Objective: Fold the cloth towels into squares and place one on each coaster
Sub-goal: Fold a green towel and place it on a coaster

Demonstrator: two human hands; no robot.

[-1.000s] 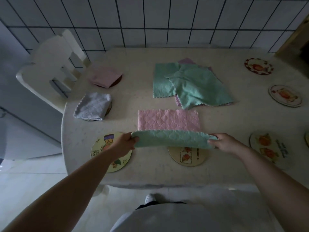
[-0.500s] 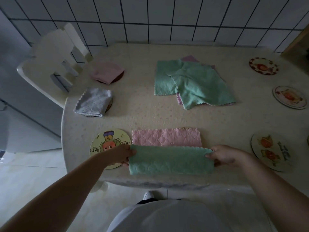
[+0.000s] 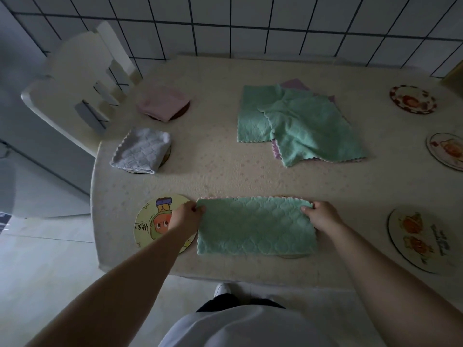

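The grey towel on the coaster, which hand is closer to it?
Left. The left hand pinches the green towel's left end, just below and right of the grey towel. The right hand pinches the green towel's opposite end, farther away.

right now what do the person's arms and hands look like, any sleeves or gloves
Both forearms are bare, with no sleeves reaching into view. The left hand and right hand wear no gloves; no rings, watch or bracelets are visible. A white garment shows at the torso.
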